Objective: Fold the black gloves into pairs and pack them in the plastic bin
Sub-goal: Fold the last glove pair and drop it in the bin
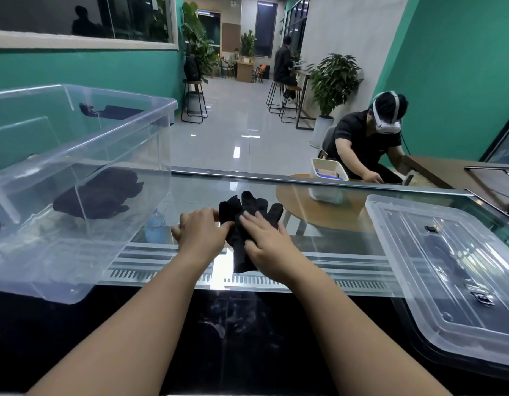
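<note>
A pair of black gloves [247, 221] lies stacked on the glass counter top, fingers pointing away from me, cuffs toward me. My left hand [201, 231] grips the left edge of the gloves near the thumb. My right hand [269, 242] rests flat on top of them, fingers spread, pressing the palm area down. The clear plastic bin [76, 155] stands at the left. Folded black gloves [101, 192] lie on its floor, seen through the wall.
The bin's clear lid [453, 270] lies flat at the right. The glass counter [304, 244] ends in a black front ledge [247, 338] near me. Beyond the counter a person with a headset [370, 141] sits at a round wooden table.
</note>
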